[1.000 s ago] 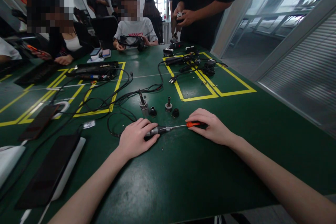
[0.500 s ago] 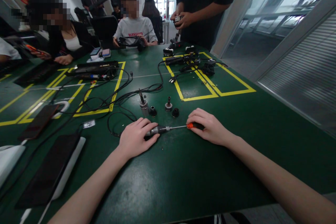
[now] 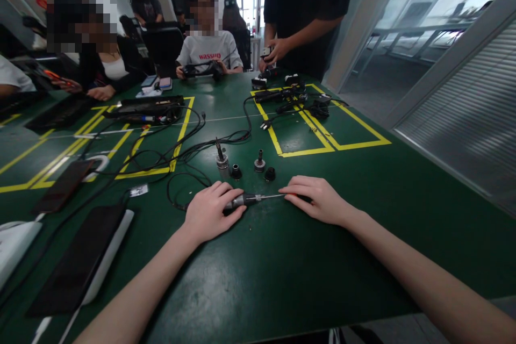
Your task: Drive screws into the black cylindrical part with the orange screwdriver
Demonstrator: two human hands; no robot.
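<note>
My left hand (image 3: 209,212) is closed around a dark, cylindrical corded tool body (image 3: 236,202) that lies on the green table; its exact kind is unclear. In my right hand (image 3: 320,200) is a screwdriver (image 3: 273,195), its thin shaft pointing left and meeting the tool's metal front end. My fingers cover nearly all of the orange and black handle. Just beyond the hands stand a metal cylinder with a thin shaft (image 3: 221,160), a black collar (image 3: 236,172), a metal piece with an upright stem (image 3: 260,162) and a black cap-like part (image 3: 270,174).
Black cables (image 3: 189,145) run across the table (image 3: 258,279) on the left. Phones, one a large dark slab (image 3: 80,258), lie nearer me. Yellow tape (image 3: 306,151) frames corded tools (image 3: 282,98) at the back. Several people sit or stand beyond, one in black (image 3: 306,16) at the table's far end.
My right fingers have slid forward and straightened along the screwdriver, covering the orange part that showed before. My left hand keeps its hold. The view has shifted slightly.
</note>
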